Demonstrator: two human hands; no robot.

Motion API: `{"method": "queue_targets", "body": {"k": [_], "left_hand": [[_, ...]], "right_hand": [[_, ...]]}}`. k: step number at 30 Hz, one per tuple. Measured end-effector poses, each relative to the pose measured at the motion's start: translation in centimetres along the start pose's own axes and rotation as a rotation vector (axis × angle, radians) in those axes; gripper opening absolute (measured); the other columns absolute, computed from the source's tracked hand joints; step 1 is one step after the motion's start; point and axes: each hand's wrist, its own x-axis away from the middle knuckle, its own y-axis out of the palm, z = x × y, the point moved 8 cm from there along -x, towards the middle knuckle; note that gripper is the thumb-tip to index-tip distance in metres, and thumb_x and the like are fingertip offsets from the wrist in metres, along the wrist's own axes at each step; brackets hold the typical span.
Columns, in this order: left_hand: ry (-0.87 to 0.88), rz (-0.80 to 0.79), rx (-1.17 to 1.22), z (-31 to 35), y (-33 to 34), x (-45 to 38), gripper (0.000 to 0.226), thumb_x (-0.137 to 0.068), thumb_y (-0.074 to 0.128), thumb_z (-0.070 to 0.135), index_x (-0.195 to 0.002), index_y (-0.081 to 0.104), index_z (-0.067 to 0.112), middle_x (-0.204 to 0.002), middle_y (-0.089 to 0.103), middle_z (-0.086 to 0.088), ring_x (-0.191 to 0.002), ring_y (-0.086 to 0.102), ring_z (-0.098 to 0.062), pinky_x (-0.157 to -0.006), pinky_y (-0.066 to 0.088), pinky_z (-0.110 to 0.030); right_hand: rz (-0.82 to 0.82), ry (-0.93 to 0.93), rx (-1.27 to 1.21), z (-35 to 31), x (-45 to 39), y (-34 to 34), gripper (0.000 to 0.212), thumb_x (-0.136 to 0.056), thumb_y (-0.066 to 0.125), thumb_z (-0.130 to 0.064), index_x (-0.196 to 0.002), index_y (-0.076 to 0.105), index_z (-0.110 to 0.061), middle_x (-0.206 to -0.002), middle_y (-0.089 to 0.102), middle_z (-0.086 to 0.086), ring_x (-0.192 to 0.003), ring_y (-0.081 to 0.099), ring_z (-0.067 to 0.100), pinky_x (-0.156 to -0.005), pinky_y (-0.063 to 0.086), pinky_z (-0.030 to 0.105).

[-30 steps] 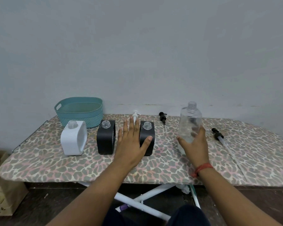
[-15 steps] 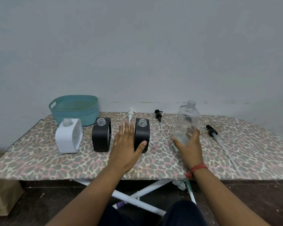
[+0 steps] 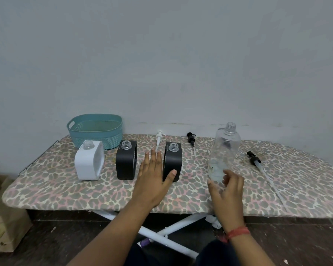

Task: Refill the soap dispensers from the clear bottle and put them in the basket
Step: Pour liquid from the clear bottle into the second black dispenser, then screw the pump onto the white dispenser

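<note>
Left hand [image 3: 154, 174] bracing black dispenser [image 3: 172, 161], fingers straight; right hand [image 3: 226, 186] gripping clear bottle [image 3: 224, 152].
Starting 1st refill; next: tilting bottle neck over dispenser's open mouth w/o spilling.

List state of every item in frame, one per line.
clear bottle: uncapped, tilted, gripped low by right hand
right black dispenser: upright, pump off, left hand against its side
left black dispenser: upright, pump off
white dispenser: upright, pump off
basket: nothing visible inside
white pump: lying loose
two black pumps: lying loose
</note>
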Motion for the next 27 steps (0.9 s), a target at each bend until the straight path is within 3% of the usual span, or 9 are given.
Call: {"method": "queue_targets", "body": {"k": [5, 8, 12, 15, 18, 22, 27], "left_hand": [[0.051, 0.046, 0.054, 0.3, -2.3, 3.0, 0.088, -0.091, 0.003, 0.085, -0.157, -0.024, 0.033, -0.165, -0.032, 0.011, -0.152, -0.03, -0.008, -0.129, 0.001, -0.046], [0.128, 0.14, 0.063, 0.9, -5.5, 5.3, 0.084, -0.097, 0.01, 0.079, -0.159, -0.021, 0.033, -0.168, -0.027, 0.011, -0.155, -0.023, -0.011, -0.127, 0.004, -0.044], [0.216, 0.297, 0.111, 1.7, -10.7, 7.1, 0.081, -0.103, 0.021, 0.07, -0.164, -0.008, 0.025, -0.172, -0.014, 0.004, -0.159, -0.01, -0.018, -0.122, 0.01, -0.045], [0.21, 0.386, 0.131, 0.6, -14.3, 7.4, 0.081, -0.103, 0.021, 0.07, -0.164, -0.005, 0.024, -0.172, -0.012, 0.003, -0.159, -0.009, -0.021, -0.126, 0.004, -0.039], [0.125, 0.44, 0.09, -2.4, -17.0, 6.7, 0.081, -0.101, 0.017, 0.073, -0.163, -0.009, 0.028, -0.172, -0.016, 0.005, -0.158, -0.012, -0.019, -0.126, 0.003, -0.042], [-0.007, 0.463, 0.026, -7.6, -18.4, 5.8, 0.084, -0.099, 0.016, 0.075, -0.162, -0.014, 0.029, -0.17, -0.022, 0.007, -0.157, -0.018, -0.016, -0.127, 0.004, -0.052], [-0.157, 0.455, 0.068, -12.8, -17.9, 5.3, 0.088, -0.094, 0.015, 0.081, -0.161, -0.017, 0.032, -0.169, -0.023, 0.007, -0.155, -0.021, -0.01, -0.128, 0.002, -0.05]], "right_hand": [[-0.061, -0.121, -0.061, -3.6, 0.7, 1.7, 0.039, -0.091, 0.064, -0.034, -0.126, 0.048, -0.028, -0.115, 0.045, -0.013, -0.107, 0.05, -0.003, -0.089, 0.048, 0.022], [-0.066, -0.192, -0.081, -6.6, -0.9, 2.3, 0.033, -0.093, 0.062, -0.035, -0.123, 0.051, -0.027, -0.112, 0.048, -0.012, -0.105, 0.05, -0.006, -0.086, 0.041, 0.011], [-0.058, -0.319, -0.092, -11.8, -3.9, 3.2, 0.022, -0.095, 0.063, -0.03, -0.114, 0.055, -0.023, -0.106, 0.049, -0.01, -0.095, 0.05, -0.002, -0.084, 0.04, 0.009], [-0.104, -0.367, -0.065, -15.5, -6.5, 5.0, 0.022, -0.095, 0.062, -0.032, -0.114, 0.056, -0.023, -0.107, 0.049, -0.012, -0.099, 0.053, 0.006, -0.086, 0.044, 0.019], [-0.251, -0.407, 0.105, -18.3, -9.5, 8.8, 0.029, -0.095, 0.06, -0.038, -0.118, 0.054, -0.022, -0.111, 0.048, -0.011, -0.107, 0.054, 0.014, -0.089, 0.045, 0.028], [-0.589, -0.376, 0.528, -18.9, -13.1, 15.9, 0.041, -0.096, 0.057, -0.039, -0.13, 0.05, -0.017, -0.129, 0.052, 0.007, -0.113, 0.055, 0.028, -0.091, 0.047, 0.038], [-0.939, -0.369, 0.96, -17.8, -15.6, 22.7, 0.041, -0.098, 0.056, -0.031, -0.134, 0.051, -0.013, -0.134, 0.058, 0.01, -0.118, 0.056, 0.029, -0.093, 0.046, 0.037]]}}
